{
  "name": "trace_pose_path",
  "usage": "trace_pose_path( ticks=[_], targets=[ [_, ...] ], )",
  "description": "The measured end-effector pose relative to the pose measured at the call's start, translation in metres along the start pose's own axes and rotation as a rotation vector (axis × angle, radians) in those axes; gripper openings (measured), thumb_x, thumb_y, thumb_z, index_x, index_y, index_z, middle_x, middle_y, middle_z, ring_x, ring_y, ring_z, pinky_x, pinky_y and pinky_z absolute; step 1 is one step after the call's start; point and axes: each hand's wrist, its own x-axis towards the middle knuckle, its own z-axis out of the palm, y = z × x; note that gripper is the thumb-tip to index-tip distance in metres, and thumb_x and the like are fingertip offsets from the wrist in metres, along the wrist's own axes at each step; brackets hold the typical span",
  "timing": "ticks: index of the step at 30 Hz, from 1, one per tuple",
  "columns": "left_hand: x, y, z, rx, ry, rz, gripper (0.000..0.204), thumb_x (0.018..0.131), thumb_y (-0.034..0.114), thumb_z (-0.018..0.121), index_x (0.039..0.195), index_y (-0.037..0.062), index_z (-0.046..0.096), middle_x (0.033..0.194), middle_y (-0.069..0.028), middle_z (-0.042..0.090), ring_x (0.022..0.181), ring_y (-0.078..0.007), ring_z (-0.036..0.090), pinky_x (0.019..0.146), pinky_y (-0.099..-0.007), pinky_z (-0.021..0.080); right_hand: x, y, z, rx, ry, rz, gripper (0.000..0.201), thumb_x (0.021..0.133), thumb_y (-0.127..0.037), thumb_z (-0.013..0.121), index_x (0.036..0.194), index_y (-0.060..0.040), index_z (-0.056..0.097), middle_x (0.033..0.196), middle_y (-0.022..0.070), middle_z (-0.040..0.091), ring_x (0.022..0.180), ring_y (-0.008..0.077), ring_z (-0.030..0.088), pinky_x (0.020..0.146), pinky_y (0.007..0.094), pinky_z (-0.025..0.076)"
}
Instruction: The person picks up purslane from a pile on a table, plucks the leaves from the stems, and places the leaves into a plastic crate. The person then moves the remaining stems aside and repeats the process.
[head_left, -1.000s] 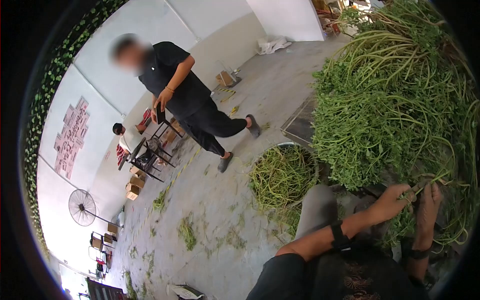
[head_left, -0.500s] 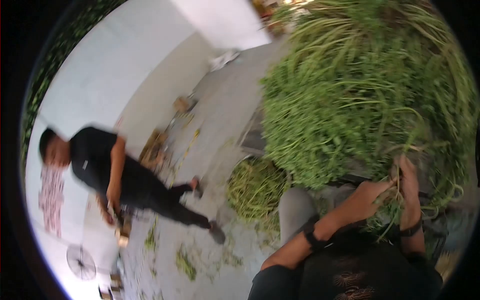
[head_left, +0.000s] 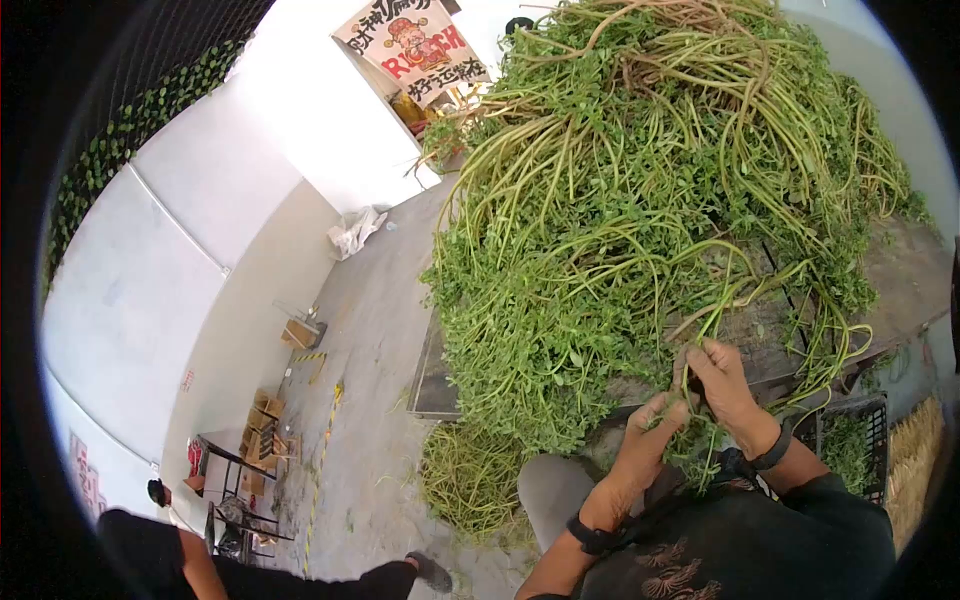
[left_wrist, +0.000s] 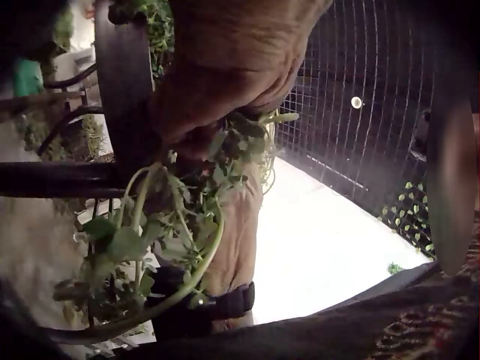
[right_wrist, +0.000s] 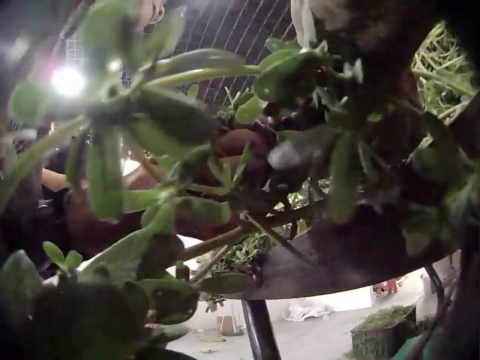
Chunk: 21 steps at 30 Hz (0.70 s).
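A leafy green sprig (head_left: pixel 700 450) hangs between the two hands, close to the table's near edge. My left hand (head_left: pixel 640 445) pinches it with thumb and fingers. Just beside and above, my right hand (head_left: pixel 722 385) holds the stem between curled fingers. In the left wrist view the left hand (left_wrist: pixel 232 67) is at the top, with leaves (left_wrist: pixel 124 244) dangling below it. Leaves close to the lens cover much of the right hand in the right wrist view. A big pile of the same fleshy-leaved plants (head_left: pixel 600 250) spreads over the wooden table (head_left: pixel 755 340) in front.
Left of my knee, a heap of plant stems (head_left: pixel 470 480) lies low by the table. A black crate (head_left: pixel 880 450) with greens stands at right, near a straw broom-like bundle (head_left: pixel 915 460). Another person (head_left: pixel 150 555) is at lower left. Cardboard boxes (head_left: pixel 260 430) line the wall.
The head view has swung right, toward the pile, and the other person has shifted to the lower left. Both hands keep hold of greens, now nearer the middle of view.
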Motion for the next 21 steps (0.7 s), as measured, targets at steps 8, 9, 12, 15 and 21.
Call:
trace_pose_path(
  ticks=[8, 9, 12, 15, 21],
  targets=[
    [-0.001, -0.005, -0.011, 0.449, -0.058, 0.098, 0.021, 0.091, 0.020, 0.058, 0.095, 0.0014, 0.066, 0.089, 0.0008, 0.062, 0.084, -0.0063, 0.051, 0.079, -0.0236, 0.041, 0.000, -0.006, -0.002, 0.061, 0.045, -0.046, 0.027, 0.093, -0.028, 0.052, 0.087, -0.0028, 0.058, 0.071, 0.0032, 0.059, 0.061, 0.0099, 0.053, 0.059, 0.0243, 0.043],
    [-0.001, -0.005, -0.013, 0.448, -0.058, 0.101, 0.021, 0.091, 0.020, 0.058, 0.095, 0.0014, 0.066, 0.089, 0.0008, 0.062, 0.084, -0.0063, 0.051, 0.079, -0.0236, 0.041, 0.000, -0.005, -0.002, 0.059, 0.043, -0.046, 0.027, 0.093, -0.028, 0.052, 0.087, -0.0028, 0.058, 0.071, 0.0032, 0.059, 0.061, 0.0099, 0.053, 0.059, 0.0243, 0.043],
    [0.000, -0.006, -0.023, 0.424, -0.089, 0.087, 0.020, 0.091, 0.019, 0.058, 0.099, 0.0017, 0.063, 0.089, 0.0024, 0.059, 0.084, -0.0054, 0.049, 0.079, -0.0227, 0.040, 0.000, -0.005, 0.001, 0.126, -0.027, -0.028, 0.025, 0.093, -0.027, 0.053, 0.091, -0.0024, 0.059, 0.074, 0.0035, 0.061, 0.065, 0.0113, 0.056, 0.063, 0.0256, 0.045],
    [-0.002, -0.001, -0.027, 0.230, -0.098, 0.103, 0.019, 0.091, 0.020, 0.058, 0.098, 0.0034, 0.064, 0.089, 0.0034, 0.059, 0.083, -0.0050, 0.048, 0.078, -0.0220, 0.039, -0.006, -0.011, 0.006, 0.118, -0.201, 0.086, 0.024, 0.092, -0.024, 0.054, 0.092, -0.0011, 0.061, 0.078, 0.0046, 0.063, 0.072, 0.0130, 0.058, 0.070, 0.0278, 0.046],
    [-0.012, 0.004, -0.004, 0.182, 0.120, 0.071, 0.016, 0.088, 0.015, 0.062, 0.101, 0.0057, 0.063, 0.091, 0.0029, 0.059, 0.086, -0.0061, 0.051, 0.080, -0.0238, 0.041, -0.011, 0.007, 0.002, -0.033, -0.167, 0.003, 0.023, 0.091, -0.019, 0.054, 0.084, 0.0017, 0.063, 0.080, 0.0062, 0.064, 0.075, 0.0139, 0.059, 0.072, 0.0289, 0.046]
  ],
)
